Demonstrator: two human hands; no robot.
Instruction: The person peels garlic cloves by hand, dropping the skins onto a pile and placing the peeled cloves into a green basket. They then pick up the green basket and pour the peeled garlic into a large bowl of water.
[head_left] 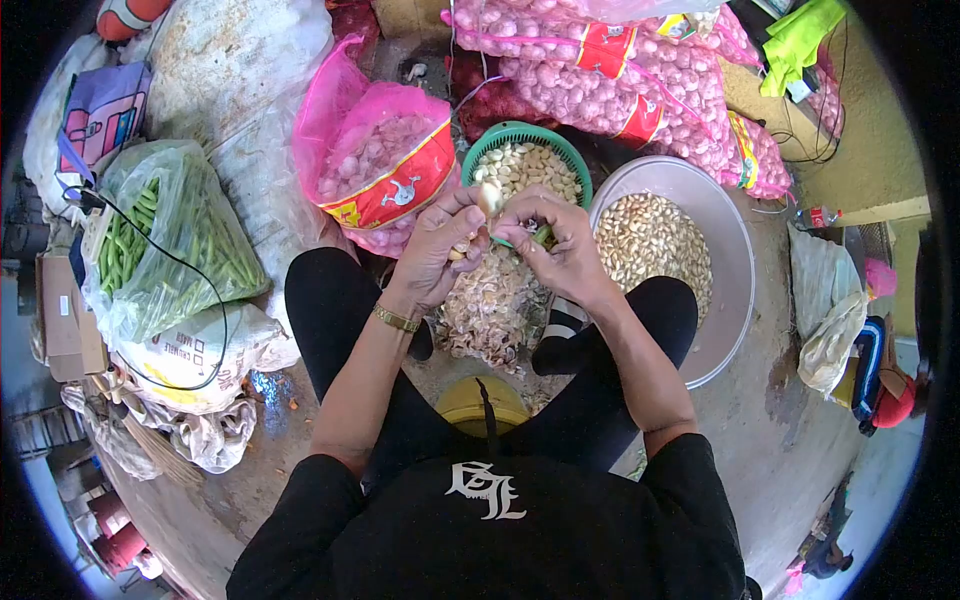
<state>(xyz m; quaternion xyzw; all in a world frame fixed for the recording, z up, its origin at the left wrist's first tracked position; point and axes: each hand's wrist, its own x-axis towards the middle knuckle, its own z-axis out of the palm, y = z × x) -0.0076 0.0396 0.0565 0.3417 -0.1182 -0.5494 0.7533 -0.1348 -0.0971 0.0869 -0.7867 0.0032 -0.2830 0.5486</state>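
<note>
My left hand (440,245) pinches a pale garlic clove (489,198) between thumb and fingers, above a heap of garlic skins (492,310). My right hand (562,242) is closed on a small knife with a green handle (543,236), its tip meeting the clove. Both hands hover between my knees, just in front of a green basket (487,142) of unpeeled cloves. A large white bowl (728,240) of peeled cloves sits to the right of my right hand.
An open pink mesh sack of garlic (385,170) stands at the left of the basket. More pink sacks (640,70) lie behind. A clear bag of green beans (165,240) and other bags crowd the left. A yellow stool (480,400) is under me.
</note>
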